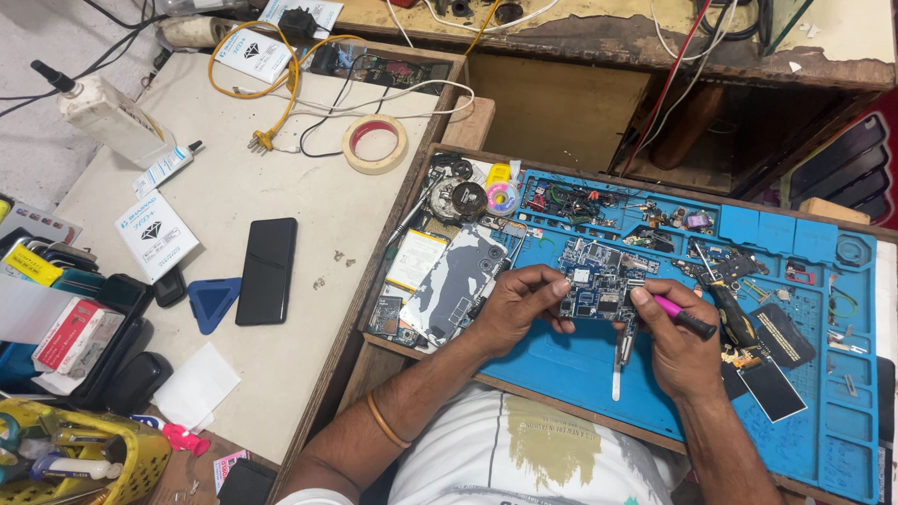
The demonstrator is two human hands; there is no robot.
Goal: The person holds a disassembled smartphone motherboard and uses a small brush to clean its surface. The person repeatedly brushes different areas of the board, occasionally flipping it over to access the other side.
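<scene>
A blue circuit board (599, 281) lies on a blue repair mat (580, 374). My left hand (517, 304) pinches the board's left edge with thumb and fingers. My right hand (681, 348) grips a pink-handled screwdriver (685, 317), its tip end against the board's right side. A white flat cable or tool (618, 372) hangs from under the board between my hands.
An opened phone back with a battery (440, 276) lies left of the board. Small parts and tweezers fill the mat's trays (655, 210). On the left bench sit a black phone (267, 271), a blue pick (212, 301), a tape roll (374, 143) and a bottle (108, 117).
</scene>
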